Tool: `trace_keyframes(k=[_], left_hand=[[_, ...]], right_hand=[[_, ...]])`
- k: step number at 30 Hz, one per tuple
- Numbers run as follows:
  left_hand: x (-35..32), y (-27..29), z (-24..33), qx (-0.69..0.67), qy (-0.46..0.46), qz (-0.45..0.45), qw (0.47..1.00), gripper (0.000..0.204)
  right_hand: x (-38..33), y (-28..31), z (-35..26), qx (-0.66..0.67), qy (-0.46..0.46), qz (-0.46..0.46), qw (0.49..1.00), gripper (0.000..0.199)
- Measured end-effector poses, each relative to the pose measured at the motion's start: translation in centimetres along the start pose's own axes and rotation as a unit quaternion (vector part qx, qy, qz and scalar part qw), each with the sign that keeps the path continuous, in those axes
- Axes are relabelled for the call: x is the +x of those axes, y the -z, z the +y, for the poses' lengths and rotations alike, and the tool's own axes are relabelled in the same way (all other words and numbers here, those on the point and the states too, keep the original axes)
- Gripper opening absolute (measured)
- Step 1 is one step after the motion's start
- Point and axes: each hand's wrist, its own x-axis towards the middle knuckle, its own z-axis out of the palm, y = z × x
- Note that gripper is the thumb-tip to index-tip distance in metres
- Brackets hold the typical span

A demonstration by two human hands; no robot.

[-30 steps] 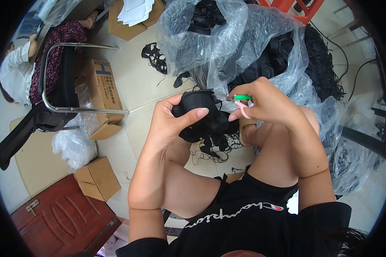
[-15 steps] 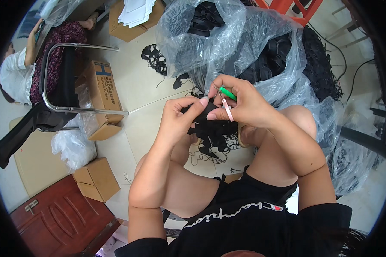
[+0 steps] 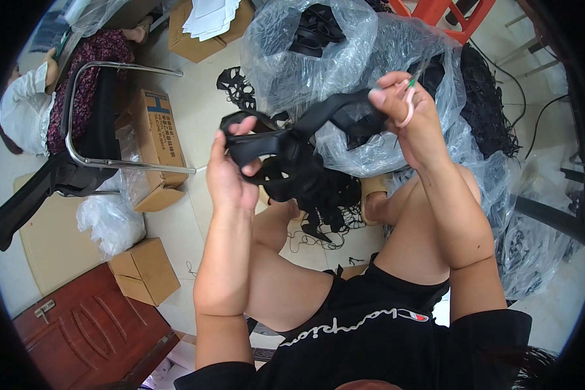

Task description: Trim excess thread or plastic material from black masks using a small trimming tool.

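Note:
Between my two hands stretches a black rubbery piece (image 3: 286, 144) with wide bands and openings; its exact kind I cannot make out. My left hand (image 3: 233, 174) grips its left end, fingers through and around the bands. At the other side my right hand (image 3: 415, 117) is raised, with small scissors (image 3: 407, 109) in it. They have a pink handle loop and a green part. The black band reaches the right fingertips, though motion blur hides whether they pinch it. Below the piece, tangled black scraps (image 3: 325, 211) lie on the floor between my feet.
Clear plastic bags (image 3: 364, 146) with black rubbery parts spread ahead and right. More black pieces (image 3: 237, 88) lie on the tiles. A metal-framed chair (image 3: 130, 166), cardboard boxes (image 3: 146, 270) and a seated person (image 3: 29, 114) are at left. A red stool (image 3: 465, 23) stands at the back.
My hands have moved apart, left hand leftward and right hand up and right. The black piece, earlier bunched between my fingers, is now lifted and spread out. The scissors moved with my right hand.

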Motion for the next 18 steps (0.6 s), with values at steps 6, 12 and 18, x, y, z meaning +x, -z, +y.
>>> trace_keyframes(k=[6, 12, 18], left_hand=[[1.3, 3.4, 3.3, -0.096, -0.058, 0.024, 0.993, 0.033], [0.7, 0.8, 2.4, 0.05, -0.04, 0.043, 0.997, 0.032], [-0.6, -1.4, 1.4, 0.13, -0.055, -0.066, 0.988, 0.047]], right_hand=[[3.1, 4.2, -1.5, 0.16, 0.019, 0.181, 0.97, 0.017], [5.1, 3.1, -2.2, -0.19, 0.051, 0.159, 0.968, 0.022], [16.4, 1.9, -0.4, -0.181, 0.081, 0.132, 0.971, 0.023]])
